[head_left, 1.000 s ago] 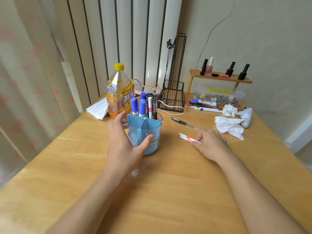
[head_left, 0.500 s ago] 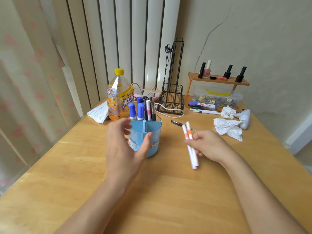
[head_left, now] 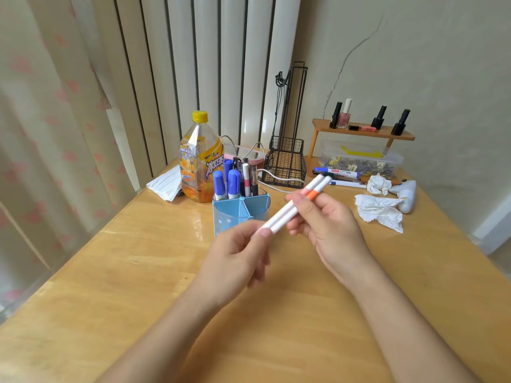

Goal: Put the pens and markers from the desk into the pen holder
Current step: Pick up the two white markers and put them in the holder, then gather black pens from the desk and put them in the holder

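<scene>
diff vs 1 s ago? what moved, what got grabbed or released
Right hand lifted the two white pens off the desk and holds them slanted in front of the pen holder. Left hand left the holder and now pinches the pens' lower ends. Holder, its markers, bottle unchanged.

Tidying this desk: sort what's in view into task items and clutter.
Task items: two white pens held by right hand and left hand; blue pen holder; markers at the back.

Clutter: drink bottle, crumpled tissues, wire basket, nail polish bottles.

two white pens (head_left: 293, 207) | lifted off desk | now between both hands (head_left: 329, 228)
</scene>
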